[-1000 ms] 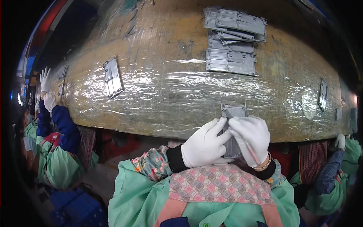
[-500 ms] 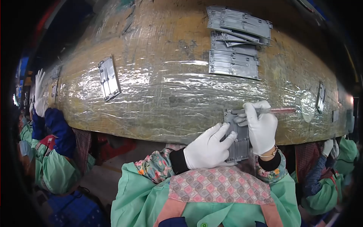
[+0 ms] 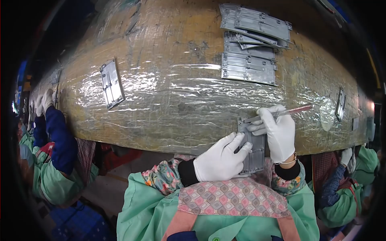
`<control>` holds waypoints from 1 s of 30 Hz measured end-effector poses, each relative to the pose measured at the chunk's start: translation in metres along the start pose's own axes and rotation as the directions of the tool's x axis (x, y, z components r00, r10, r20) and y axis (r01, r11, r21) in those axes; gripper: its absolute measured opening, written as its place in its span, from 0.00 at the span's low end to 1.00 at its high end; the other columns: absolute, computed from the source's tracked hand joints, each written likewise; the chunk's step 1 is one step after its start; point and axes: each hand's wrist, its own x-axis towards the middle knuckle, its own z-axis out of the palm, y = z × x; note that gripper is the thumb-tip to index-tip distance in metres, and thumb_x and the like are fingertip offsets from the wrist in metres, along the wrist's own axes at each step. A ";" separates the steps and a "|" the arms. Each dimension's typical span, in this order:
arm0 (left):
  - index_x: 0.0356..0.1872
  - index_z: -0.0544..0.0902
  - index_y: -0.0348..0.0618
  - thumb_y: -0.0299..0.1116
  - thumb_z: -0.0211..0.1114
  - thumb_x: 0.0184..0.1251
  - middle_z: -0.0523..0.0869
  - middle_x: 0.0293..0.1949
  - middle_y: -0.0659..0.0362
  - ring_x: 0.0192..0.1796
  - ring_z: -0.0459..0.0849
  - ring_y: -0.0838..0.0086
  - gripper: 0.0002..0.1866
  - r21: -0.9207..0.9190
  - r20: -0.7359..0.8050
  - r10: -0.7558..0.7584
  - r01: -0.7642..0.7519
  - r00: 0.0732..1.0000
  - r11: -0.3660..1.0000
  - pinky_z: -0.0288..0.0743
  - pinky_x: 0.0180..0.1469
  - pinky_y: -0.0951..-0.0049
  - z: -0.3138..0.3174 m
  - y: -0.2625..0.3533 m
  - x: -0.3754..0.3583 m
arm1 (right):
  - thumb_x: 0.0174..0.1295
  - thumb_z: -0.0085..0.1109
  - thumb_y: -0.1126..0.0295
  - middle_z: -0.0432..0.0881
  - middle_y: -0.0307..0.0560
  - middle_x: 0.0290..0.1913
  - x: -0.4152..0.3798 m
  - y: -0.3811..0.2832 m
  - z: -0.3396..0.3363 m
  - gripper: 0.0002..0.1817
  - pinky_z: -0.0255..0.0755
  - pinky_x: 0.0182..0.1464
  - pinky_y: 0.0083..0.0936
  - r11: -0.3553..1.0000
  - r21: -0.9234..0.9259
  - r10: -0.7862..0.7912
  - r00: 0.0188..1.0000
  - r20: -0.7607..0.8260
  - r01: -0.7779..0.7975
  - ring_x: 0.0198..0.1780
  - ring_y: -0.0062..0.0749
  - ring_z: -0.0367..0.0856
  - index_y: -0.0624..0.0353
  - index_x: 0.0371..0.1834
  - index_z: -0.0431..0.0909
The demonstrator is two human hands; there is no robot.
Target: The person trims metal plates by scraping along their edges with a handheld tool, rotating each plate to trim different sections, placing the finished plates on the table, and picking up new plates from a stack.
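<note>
A grey flat part (image 3: 255, 154) with moulded details lies at the table's front edge, close to my body. My left hand (image 3: 220, 158), in a white glove, grips this part from its left side, thumb and fingertips on its face. In my white-gloved right hand (image 3: 277, 130) is a thin tool with a red handle (image 3: 300, 109), held like a pen. The tool's thin end points left over the upper end of the part. My right fingertips are close to the part's surface; whether the tip touches it I cannot tell.
Several similar grey parts (image 3: 249, 68) lie overlapped at the back. Single parts lie at the left (image 3: 112, 84) and right (image 3: 341, 105) on the film-covered table (image 3: 181, 108). A co-worker (image 3: 60, 160) is at the left, others (image 3: 341, 193) at the right.
The tool's red end has tilted upward and my right hand has shifted slightly. The left co-worker's raised gloved hand has come down. The single part at the left has shifted slightly left.
</note>
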 end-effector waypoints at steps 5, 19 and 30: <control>0.29 0.92 0.40 0.42 0.67 0.49 0.87 0.62 0.47 0.66 0.84 0.41 0.15 0.000 0.004 0.001 -0.001 1.000 1.000 0.79 0.71 0.44 0.000 0.000 0.000 | 0.80 0.65 0.68 0.91 0.55 0.38 -0.005 0.009 0.005 0.11 0.87 0.38 0.25 0.995 -0.031 -0.091 0.996 -0.023 0.090 0.38 0.34 0.94 0.65 0.48 0.76; 0.28 0.91 0.40 0.41 0.67 0.47 0.87 0.61 0.47 0.66 0.83 0.41 0.15 -0.008 -0.043 0.001 -0.002 0.999 1.000 0.79 0.70 0.43 0.002 -0.001 0.000 | 0.80 0.63 0.73 0.89 0.54 0.38 -0.016 0.023 0.016 0.09 0.90 0.37 0.27 0.966 -0.103 -0.253 0.951 -0.177 0.238 0.36 0.37 0.95 0.69 0.49 0.76; 0.26 0.91 0.41 0.41 0.67 0.47 0.88 0.62 0.47 0.67 0.83 0.42 0.14 0.000 -0.051 0.004 -0.004 0.999 1.000 0.79 0.70 0.45 -0.001 -0.001 0.001 | 0.80 0.64 0.71 0.90 0.55 0.37 -0.007 0.006 0.011 0.10 0.90 0.38 0.28 0.993 -0.009 -0.114 0.988 -0.101 0.114 0.38 0.36 0.95 0.68 0.49 0.76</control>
